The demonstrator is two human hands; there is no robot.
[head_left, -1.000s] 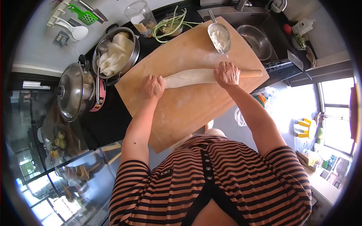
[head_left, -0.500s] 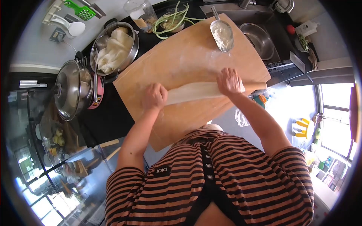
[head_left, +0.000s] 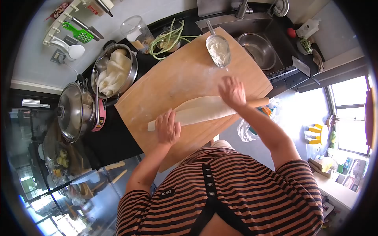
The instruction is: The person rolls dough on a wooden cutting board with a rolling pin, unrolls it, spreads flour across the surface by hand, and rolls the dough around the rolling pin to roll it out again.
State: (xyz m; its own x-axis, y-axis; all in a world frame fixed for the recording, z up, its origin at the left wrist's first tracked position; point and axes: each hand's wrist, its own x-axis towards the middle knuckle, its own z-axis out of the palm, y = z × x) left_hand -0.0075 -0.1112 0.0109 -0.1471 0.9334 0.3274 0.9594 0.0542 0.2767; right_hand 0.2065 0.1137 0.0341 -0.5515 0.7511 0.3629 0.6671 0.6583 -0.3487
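A pale sheet of dough (head_left: 202,110) lies wrapped around a wooden rolling pin (head_left: 258,102) on a large wooden board (head_left: 185,86). The pin's bare end sticks out on the right, near the board's edge. My left hand (head_left: 168,128) rests on the left part of the dough, fingers stretched out, with the dough's end showing beyond it. Raised a little at the dough's right part is my right hand (head_left: 232,93), its fingers apart and slightly blurred. A metal scoop of flour (head_left: 218,50) lies at the board's far edge.
A steel pot with white cloth (head_left: 116,72) and a lidded pot (head_left: 75,112) stand at the left. Behind the board are a clear jar (head_left: 136,33) and long green beans (head_left: 167,39). A metal basin (head_left: 258,51) sits in the sink at the back right.
The wrapped dough and pin have shifted toward my body. My left hand has opened from a curled grip and lies flatter; my right hand has loosened and lifted off slightly.
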